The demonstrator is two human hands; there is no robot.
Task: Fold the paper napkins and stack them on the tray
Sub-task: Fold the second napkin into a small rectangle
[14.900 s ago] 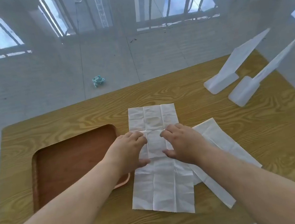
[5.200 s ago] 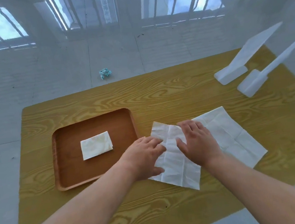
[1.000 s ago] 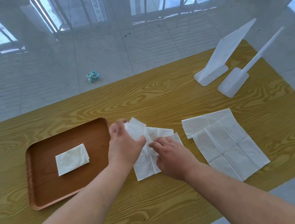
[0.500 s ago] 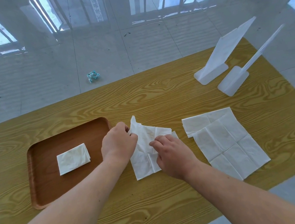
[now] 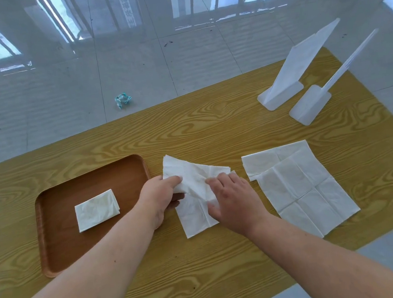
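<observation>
Here, on the wood-grain table, both hands work a half-folded white napkin lying just right of the brown tray. The left hand pinches the napkin's left edge between thumb and fingers, lifting a crumpled flap off the table. The right hand lies palm down with fingers spread on the napkin's right side, pressing it flat rather than gripping it. The two hands sit close together, with a strip of paper between them. Inside the tray, a folded napkin rests flat near its middle. To the right of the hands, apart from them, unfolded napkins lie spread and overlapping. Two white plastic stands sit upright at the table's far right corner, and a crumpled wrapper lies on the tiled floor beyond.
</observation>
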